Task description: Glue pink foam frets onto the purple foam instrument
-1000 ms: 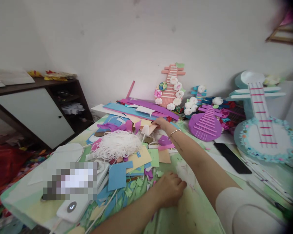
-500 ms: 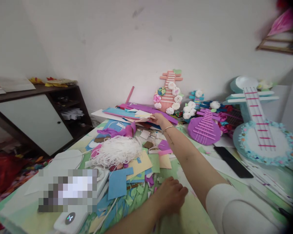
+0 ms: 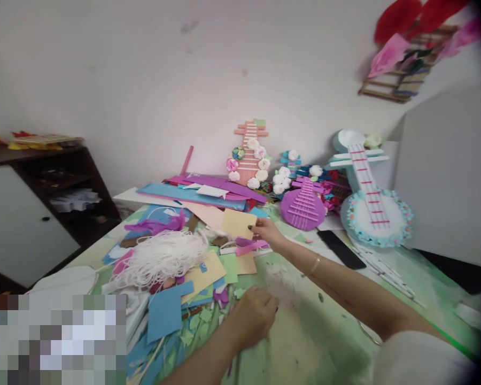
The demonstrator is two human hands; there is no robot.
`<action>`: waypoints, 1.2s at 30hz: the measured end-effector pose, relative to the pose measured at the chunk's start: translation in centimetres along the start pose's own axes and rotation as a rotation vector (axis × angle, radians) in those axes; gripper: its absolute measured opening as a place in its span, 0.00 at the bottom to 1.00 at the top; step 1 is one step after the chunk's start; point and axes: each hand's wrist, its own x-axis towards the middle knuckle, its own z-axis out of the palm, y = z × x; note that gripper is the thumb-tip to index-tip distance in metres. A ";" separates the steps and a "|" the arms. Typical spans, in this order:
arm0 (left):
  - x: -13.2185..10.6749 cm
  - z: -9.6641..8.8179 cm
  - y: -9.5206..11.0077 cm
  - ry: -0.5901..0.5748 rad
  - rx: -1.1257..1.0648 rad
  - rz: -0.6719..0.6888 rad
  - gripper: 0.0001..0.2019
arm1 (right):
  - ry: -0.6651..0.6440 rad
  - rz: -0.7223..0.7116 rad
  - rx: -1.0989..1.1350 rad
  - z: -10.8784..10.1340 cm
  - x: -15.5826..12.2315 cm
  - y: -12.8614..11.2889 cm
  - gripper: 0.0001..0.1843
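My right hand (image 3: pixel 268 233) pinches a pale yellow piece of paper (image 3: pixel 237 223) by its right edge, above the heap of craft scraps. My left hand (image 3: pixel 256 315) rests low over the green patterned tabletop, its fingers curled in; whatever they hold, if anything, is hidden. Left of that hand lie green paper scraps (image 3: pixel 202 321) and a blue paper piece (image 3: pixel 164 314). A tangled bundle of white cord (image 3: pixel 164 259) sits farther left. Behind the yellow paper is a pile of coloured sheets with a blue strip (image 3: pixel 156 191) and a purple piece (image 3: pixel 212 183).
Craft instruments line the wall: a pink one with flowers (image 3: pixel 246 166), a purple one (image 3: pixel 303 207) and a large light-blue one (image 3: pixel 379 219). A black phone-like slab (image 3: pixel 340 248) lies at right. A dark cabinet (image 3: pixel 96 160) stands left; the lower-left corner is pixelated.
My right hand has come back from the sheet pile and down, bringing the yellow paper into plain view. The camera has turned right. My left hand stays curled near the table.
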 end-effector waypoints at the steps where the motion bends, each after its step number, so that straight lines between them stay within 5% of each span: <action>1: 0.0 0.0 0.0 0.003 -0.010 -0.003 0.05 | -0.009 -0.007 0.005 -1.4 -2.0 0.7 0.08; 6: 0.0 -0.6 0.1 0.068 -0.077 -0.016 0.07 | 0.032 0.001 0.008 -7.7 -11.2 3.7 0.09; 10: 0.0 -0.8 0.2 0.134 -0.119 0.013 0.09 | 0.144 -0.011 0.005 -10.1 -15.9 5.6 0.12; 15: -0.2 -0.5 0.0 0.220 -0.144 -0.006 0.09 | 0.209 -0.013 -0.096 -10.7 -18.1 7.6 0.13; 22: -0.1 -1.0 -0.4 0.328 -0.100 -0.096 0.09 | 0.514 -0.203 -0.289 -10.9 -18.2 9.4 0.12; 27: 0.0 -1.0 0.4 0.350 -0.075 -0.081 0.07 | 0.347 -0.302 -0.232 -8.7 -18.9 10.5 0.07; 36: 0.4 -1.4 5.3 0.211 -0.198 0.006 0.05 | 0.039 -0.448 -0.110 -5.1 -20.5 12.2 0.14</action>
